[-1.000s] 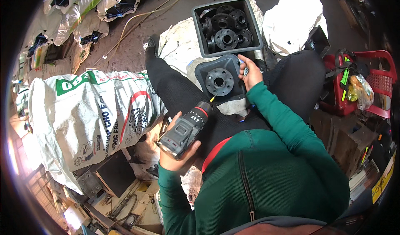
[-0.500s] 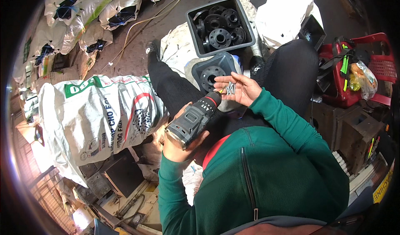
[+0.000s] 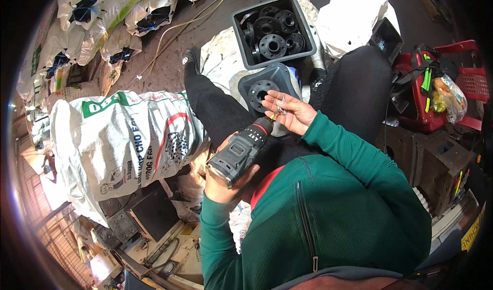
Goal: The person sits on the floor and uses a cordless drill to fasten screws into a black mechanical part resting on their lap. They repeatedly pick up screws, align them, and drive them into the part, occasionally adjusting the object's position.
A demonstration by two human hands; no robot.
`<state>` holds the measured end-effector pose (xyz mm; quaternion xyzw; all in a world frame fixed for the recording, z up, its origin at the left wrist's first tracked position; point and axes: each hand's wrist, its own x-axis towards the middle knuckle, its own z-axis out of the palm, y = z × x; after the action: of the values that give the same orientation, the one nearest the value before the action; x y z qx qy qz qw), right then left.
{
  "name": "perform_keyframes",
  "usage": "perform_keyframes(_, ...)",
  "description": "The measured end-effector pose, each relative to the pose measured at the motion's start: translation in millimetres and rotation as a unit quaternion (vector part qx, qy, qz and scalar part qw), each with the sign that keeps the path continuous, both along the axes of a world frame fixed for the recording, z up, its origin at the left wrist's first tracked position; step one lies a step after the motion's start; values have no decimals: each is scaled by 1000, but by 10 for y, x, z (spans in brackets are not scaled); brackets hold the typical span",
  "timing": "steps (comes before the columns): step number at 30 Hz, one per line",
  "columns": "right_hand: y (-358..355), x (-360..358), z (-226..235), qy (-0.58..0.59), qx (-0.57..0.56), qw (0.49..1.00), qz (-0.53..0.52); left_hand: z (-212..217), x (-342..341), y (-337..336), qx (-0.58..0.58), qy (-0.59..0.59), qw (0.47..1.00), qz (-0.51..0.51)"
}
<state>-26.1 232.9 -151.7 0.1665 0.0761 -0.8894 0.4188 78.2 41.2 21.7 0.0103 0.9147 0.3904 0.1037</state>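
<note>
My left hand (image 3: 222,191) is wrapped round a grey and black cordless drill (image 3: 237,155) with a red ring near its chuck. The drill's front end points up and right, close to the fingers of my right hand (image 3: 297,117). Several small silvery screws (image 3: 282,105) lie in that right hand, its palm turned up and its fingers partly curled over them. Just beyond my hands, a black round flange with holes (image 3: 253,96) sits in a square grey plastic piece (image 3: 277,73) between my knees. My right fingertips partly cover the flange.
A grey bin (image 3: 239,43) full of black flanges (image 3: 272,46) stands beyond the square piece. A large white printed sack (image 3: 118,146) lies at left. White bags (image 3: 120,43) fill the far left. At right is a red plastic chair (image 3: 465,79) with a bag on it.
The fingers of my right hand have curled in over the screws, from a flatter palm. The drill stays in my left hand at nearly the same place.
</note>
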Motion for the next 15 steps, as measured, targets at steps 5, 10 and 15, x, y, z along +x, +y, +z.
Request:
perform_keyframes(5,-60,30,34,-37,5,999,-7,-27,11,-39,-22,-4,1000,-3)
perform_keyframes(10,-121,41,69,-39,46,998,-15,-44,-4,-49,-93,51,994,-38)
perform_keyframes(15,-167,45,74,-38,106,994,8,-12,49,25,-61,-4,998,15)
